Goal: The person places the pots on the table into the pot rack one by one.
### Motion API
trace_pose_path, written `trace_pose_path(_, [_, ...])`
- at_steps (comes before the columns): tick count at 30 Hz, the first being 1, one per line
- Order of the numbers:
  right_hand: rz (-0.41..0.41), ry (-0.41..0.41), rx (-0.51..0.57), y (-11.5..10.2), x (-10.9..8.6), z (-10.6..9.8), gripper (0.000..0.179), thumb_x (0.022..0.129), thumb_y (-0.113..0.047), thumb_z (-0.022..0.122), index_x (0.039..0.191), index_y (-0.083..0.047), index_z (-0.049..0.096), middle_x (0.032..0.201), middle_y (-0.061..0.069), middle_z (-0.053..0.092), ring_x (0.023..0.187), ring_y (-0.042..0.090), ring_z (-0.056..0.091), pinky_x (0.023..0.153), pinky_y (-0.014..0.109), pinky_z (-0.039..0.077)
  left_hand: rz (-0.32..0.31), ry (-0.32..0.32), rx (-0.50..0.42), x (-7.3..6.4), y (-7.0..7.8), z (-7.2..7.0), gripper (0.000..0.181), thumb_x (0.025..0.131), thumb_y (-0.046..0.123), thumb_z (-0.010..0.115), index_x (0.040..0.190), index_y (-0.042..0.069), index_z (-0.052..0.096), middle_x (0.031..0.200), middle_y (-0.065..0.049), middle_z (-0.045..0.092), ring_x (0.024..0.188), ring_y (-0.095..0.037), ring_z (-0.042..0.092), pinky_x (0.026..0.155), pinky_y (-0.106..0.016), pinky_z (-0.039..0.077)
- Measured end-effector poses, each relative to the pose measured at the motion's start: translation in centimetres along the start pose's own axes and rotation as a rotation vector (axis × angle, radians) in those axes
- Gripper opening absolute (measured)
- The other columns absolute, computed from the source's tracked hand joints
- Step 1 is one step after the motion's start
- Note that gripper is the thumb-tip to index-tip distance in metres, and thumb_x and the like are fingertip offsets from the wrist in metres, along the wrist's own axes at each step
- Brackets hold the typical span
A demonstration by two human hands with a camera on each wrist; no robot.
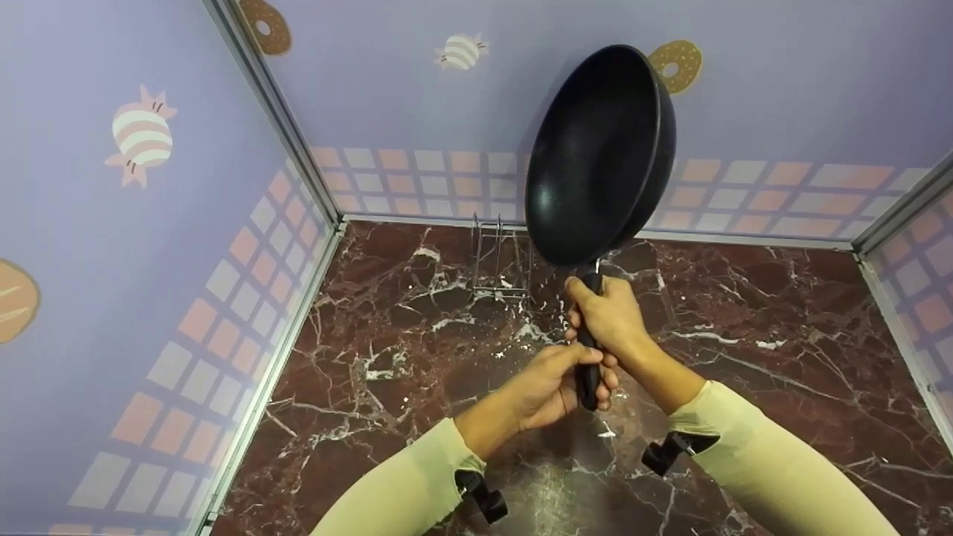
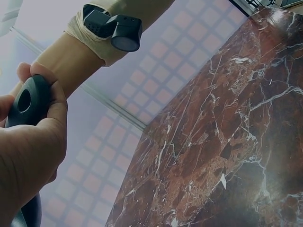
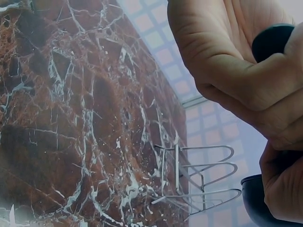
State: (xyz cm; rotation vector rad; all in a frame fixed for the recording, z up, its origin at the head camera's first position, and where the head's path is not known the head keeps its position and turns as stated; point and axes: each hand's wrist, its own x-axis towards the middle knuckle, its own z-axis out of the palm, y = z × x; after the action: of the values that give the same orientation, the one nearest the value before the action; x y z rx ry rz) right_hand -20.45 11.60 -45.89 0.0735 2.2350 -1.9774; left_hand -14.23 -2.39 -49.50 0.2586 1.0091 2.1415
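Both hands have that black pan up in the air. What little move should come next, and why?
Perhaps ease the pan left and down toward the wire rack: it shows nothing in its loops, and the left hand and right hand both grip the handle, which should help steady the lowering.

Room leftward over the counter (image 1: 357, 357); pan (image 1: 599, 160) blocks the middle; wire rack (image 1: 498, 257) beyond, its depth unclear.
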Motion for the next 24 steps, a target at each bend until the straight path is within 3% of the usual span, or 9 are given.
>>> trace_pose_path(8, [-0.007, -0.021, -0.02, -0.3, 0.2, 1.0, 0.036, 0.106, -0.028, 0.066, 0.085, 0.0, 0.062, 0.054, -0.003, 0.062, 0.045, 0.015, 0.067, 0.046, 0.026, 0.056, 0.017, 0.01, -0.012, -0.7, 0.4, -0.5, 0.02, 0.109, 0.013, 0.047, 0.11, 0.006, 0.065, 0.087, 0.0, 0.073, 0.07, -0.008, 0.068, 0.073, -0.024, 0.063])
trace_pose_path(15, [-0.028, -0.029, -0.071, -0.4, 0.4, 2.1, 0.037, 0.105, -0.033, 0.07, 0.077, -0.009, 0.064, 0.053, -0.003, 0.062, 0.046, 0.015, 0.067, 0.049, 0.027, 0.055, 0.033, 0.028, -0.024, -1.3, 0.4, -1.2, 0.021, 0.107, 0.016, 0.046, 0.105, 0.008, 0.066, 0.086, 0.001, 0.072, 0.068, -0.008, 0.066, 0.071, -0.023, 0.06])
trace_pose_path(24, [-0.06, -0.009, -0.124, -0.5, 0.5, 4.0, 0.038, 0.102, -0.037, 0.078, 0.082, -0.008, 0.067, 0.051, -0.005, 0.062, 0.043, 0.013, 0.062, 0.046, 0.026, 0.053, 0.051, 0.012, -0.065, -2.3, 0.6, -2.2, 0.023, 0.104, 0.018, 0.044, 0.102, 0.011, 0.066, 0.082, 0.002, 0.072, 0.065, -0.006, 0.066, 0.069, -0.022, 0.06])
